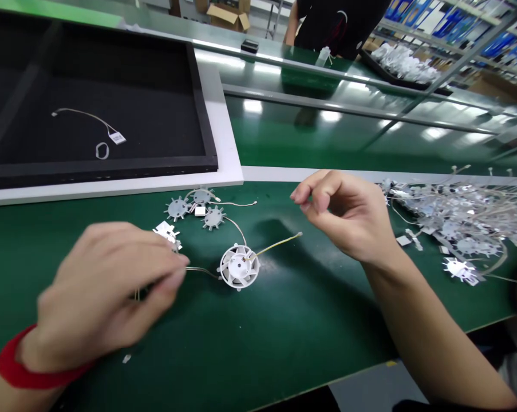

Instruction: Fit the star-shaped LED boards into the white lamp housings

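Observation:
A small white round fan lies on the green bench between my hands, with a yellowish wire running from its hub toward the upper right. My left hand, wearing a red wristband, is closed at the left, palm down; its fingers hide whatever they hold. Thin wires show below the palm, and another wire leads from near the fingertips toward the fan. Just beyond those fingers is a white toothed piece. Raised over the bench on the right, my right hand has its fingers curled toward the thumb, with nothing seen in them.
Several grey toothed discs with wires lie behind the fan. At the right is a large heap of similar wired pieces. A black tray holds a wire with a label. Across the bench stands a person in black.

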`<state>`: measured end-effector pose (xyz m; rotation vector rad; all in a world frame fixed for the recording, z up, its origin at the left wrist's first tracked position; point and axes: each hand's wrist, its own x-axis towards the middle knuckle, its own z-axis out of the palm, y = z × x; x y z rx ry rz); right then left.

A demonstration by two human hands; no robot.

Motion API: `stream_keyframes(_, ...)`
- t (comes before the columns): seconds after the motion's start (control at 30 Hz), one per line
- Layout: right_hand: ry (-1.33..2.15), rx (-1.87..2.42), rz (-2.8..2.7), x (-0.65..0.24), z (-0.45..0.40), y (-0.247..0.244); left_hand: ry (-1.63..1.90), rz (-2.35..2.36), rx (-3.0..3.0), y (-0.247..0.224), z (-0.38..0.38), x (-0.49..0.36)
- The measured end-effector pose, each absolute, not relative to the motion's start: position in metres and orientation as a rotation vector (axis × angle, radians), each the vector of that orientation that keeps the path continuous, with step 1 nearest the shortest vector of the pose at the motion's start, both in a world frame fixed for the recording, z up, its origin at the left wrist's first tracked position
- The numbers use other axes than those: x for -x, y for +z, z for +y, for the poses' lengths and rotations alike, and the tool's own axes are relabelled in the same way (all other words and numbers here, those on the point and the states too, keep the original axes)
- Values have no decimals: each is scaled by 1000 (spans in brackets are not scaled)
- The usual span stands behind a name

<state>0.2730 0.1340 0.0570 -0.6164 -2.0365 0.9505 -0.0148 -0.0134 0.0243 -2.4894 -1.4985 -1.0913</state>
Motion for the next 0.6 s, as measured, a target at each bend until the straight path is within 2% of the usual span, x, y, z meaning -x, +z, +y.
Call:
stream_keyframes(0.1, 906, 618, -2095, -270, 130, 57, -1030, -1147, 2546, 33, -21, -8)
stream_keyframes(0.23, 858, 593, -2128, -268, 129, 55, -1004, -1158, 2618, 31, -21, -26)
stream_keyframes(0.43, 894, 605, -2172, -268, 127, 55, -763, -1269, 2657, 22, -13, -29)
stream_keyframes(0.6, 878, 592, -2209, -267, 124, 57, -785, -1285, 2766, 20, -14, -29)
